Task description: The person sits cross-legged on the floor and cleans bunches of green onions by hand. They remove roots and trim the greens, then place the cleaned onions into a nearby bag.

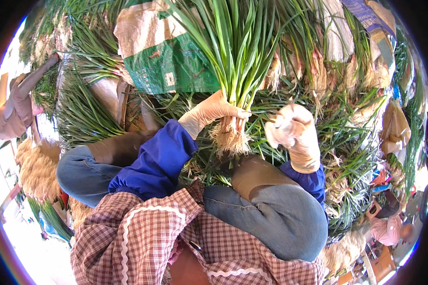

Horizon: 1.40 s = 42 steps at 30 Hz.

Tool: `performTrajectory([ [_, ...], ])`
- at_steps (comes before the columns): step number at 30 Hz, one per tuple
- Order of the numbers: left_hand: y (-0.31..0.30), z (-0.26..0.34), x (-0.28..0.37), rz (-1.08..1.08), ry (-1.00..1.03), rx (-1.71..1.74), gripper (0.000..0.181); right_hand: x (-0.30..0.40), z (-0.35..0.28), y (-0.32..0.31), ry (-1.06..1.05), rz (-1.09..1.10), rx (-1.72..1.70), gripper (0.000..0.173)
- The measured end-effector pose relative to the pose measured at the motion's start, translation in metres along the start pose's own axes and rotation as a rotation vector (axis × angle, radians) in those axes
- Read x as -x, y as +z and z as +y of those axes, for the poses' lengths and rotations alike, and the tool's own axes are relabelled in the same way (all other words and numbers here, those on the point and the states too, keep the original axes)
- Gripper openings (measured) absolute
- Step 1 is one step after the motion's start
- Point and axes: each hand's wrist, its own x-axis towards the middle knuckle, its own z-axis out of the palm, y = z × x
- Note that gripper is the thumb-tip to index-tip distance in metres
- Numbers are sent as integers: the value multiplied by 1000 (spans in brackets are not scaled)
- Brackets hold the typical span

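Note:
My left hand (217,109), in a pale rubber glove, is closed around the lower stems of a bunch of green allium stalks (237,64), apparently green garlic. Its long flat leaves fan out upward, while a tuft of pale fibrous roots (231,138) hangs below the fist, between my legs. To the right of the bunch and apart from it is my gloved right hand (292,124). Its fingers look curled but are motion-blurred, so whether it holds anything is unclear. Loose green leaves (264,107) lie beneath both hands.
A green and white plastic sack (171,64) lies ahead under the leaves. More rooted stalks (317,69) lie at upper right, and a leafy bundle (87,107) at left. Stacked roots (41,169) stand at far left. Other people (388,228) are at both sides.

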Motion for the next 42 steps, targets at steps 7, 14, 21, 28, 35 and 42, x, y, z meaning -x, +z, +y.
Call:
performTrajectory([
  [7, 27, -27, -12, -119, 44, 584, 52, -6, -8, 8, -176, -98, -232, 23],
  [14, 37, -27, -29, 94, -89, 381, 34, 6, -43, 21, -313, -554, -295, 27],
  [21, 16, -2, 0, 5, 42, 312, 37, 38, -87, -50, 204, 544, 1281, 21],
  [28, 4, 35, 10, 44, 244, 437, 38, -87, -13, -81, -48, 474, 2119, 32],
  [35, 2, 36, -10, 297, 230, 444, 30, -63, 18, -22, -492, 390, 2288, 20],
  [42, 15, 7, 2, 252, 82, 458, 29, -54, 21, -21, 136, 367, 1397, 28],
])
